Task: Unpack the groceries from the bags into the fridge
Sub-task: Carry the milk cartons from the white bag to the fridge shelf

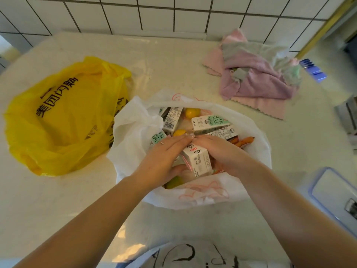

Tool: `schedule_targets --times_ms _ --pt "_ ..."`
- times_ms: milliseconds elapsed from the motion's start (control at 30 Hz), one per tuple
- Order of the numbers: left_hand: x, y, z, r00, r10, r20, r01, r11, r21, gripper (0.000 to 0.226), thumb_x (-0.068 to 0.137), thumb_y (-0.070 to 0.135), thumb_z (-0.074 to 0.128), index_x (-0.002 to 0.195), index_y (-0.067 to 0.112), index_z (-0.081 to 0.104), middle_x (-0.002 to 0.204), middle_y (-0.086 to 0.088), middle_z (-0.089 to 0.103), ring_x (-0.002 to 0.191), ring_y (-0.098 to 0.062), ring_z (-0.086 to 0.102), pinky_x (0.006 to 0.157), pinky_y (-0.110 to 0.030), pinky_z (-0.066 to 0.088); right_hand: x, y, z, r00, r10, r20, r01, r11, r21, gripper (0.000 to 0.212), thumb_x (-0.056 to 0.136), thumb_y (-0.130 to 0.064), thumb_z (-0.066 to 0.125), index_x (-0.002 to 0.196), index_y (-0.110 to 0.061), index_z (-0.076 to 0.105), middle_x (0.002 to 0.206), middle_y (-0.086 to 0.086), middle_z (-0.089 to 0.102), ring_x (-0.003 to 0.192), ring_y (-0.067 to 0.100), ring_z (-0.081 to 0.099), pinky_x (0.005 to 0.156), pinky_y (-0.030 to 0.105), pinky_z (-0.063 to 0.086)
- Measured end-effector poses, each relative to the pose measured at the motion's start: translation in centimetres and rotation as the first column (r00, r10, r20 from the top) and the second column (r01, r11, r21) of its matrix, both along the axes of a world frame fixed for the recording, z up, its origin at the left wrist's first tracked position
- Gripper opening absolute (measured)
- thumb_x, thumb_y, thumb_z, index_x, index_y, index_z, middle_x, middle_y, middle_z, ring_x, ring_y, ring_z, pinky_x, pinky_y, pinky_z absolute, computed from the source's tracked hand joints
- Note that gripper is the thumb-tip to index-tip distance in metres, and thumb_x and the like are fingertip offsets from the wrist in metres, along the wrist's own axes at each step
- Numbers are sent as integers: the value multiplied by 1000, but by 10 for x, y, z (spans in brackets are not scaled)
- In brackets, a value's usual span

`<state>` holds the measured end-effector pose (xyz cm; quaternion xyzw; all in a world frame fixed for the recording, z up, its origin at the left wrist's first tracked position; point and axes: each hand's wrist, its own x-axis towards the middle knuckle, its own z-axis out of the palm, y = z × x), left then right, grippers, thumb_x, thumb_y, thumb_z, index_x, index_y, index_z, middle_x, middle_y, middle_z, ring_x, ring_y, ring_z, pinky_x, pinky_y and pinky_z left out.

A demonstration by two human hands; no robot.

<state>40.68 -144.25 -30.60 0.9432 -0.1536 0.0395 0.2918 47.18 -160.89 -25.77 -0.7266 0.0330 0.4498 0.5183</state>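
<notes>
A white plastic bag (133, 132) stands open in the middle of the counter. Inside lie several white-and-green milk cartons (209, 122), yellow fruits (192, 112) and orange carrots (245, 142). Both my hands are down in the bag, on either side of one milk carton (198, 161). My left hand (162, 157) lies over its left side with the thumb tucked beneath. From the right, my right hand (220, 151) wraps the same carton. The fingertips of both hands meet above it. A yellow-green fruit (173, 182) shows under my left wrist.
A yellow plastic bag (63, 117) lies slumped to the left. Pink and grey cloths (257, 84) are heaped at the back right, with a blue object (313, 70) beside them. A blue-rimmed container (332, 192) sits at the right edge. A tiled wall (173, 14) runs behind.
</notes>
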Motion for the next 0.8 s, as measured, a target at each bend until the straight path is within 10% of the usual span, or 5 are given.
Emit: schedule_targets --times_ms 300,600,800 --pt "-14 26 20 911 338 -238 -409 818 -405 55 75 21 76 109 49 44 102 35 51 98 15 51 80 -10 46 8 14 2 996 -74 50 74 997 0 31 97 -36 44 115 -17 61 104 -1 68 88 13 67 75 32 57" --pt "-16 65 17 815 518 -262 -578 682 -448 49 76 19 76 105 45 46 103 34 52 95 24 48 69 4 38 3 68 -63 704 560 436 -305 794 -526 55 87 -29 59 139 -25 40 136 7 47 120 24 49 92 34 46" --pt "-13 70 12 810 515 -281 -585 671 -456 48 76 20 75 112 36 48 105 34 52 100 15 50 73 2 40 0 87 -84 645 637 422 -271 708 -653 73 81 -37 63 143 -25 28 138 8 36 123 26 42 90 40 49"
